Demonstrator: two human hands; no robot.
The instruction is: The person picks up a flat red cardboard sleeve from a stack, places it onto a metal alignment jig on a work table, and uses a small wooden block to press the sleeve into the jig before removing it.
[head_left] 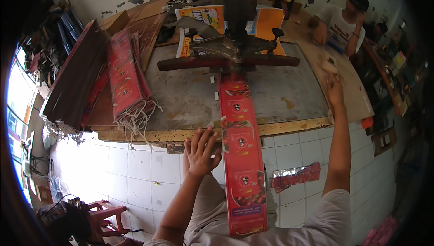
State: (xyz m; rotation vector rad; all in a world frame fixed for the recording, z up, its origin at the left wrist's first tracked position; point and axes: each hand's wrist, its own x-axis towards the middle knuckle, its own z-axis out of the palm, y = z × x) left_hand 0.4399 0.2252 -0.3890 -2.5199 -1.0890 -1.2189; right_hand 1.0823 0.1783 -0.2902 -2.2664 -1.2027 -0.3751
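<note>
A long red printed strip (243,155) runs from under the dark metal press (233,49) toward my body and hangs past the table's front edge. Just left of the strip, my left hand (200,151) has its fingers stretched out, fingertips at the wooden edge of the table; nothing shows in it. My right hand (335,90) reaches out to the table's right side, close by a small beige box-like thing (330,63). Its fingers are blurred, so whether they grip anything is unclear. Two small white pieces (216,96) lie along the strip's left side.
At left stand a bundle of red printed panels (124,74) with white strings and a tall dark stack (74,74). Orange printed sheets (269,22) lie behind the press. Another person (346,24) sits at far right. Below are red pieces (296,177) and a red stool (108,216).
</note>
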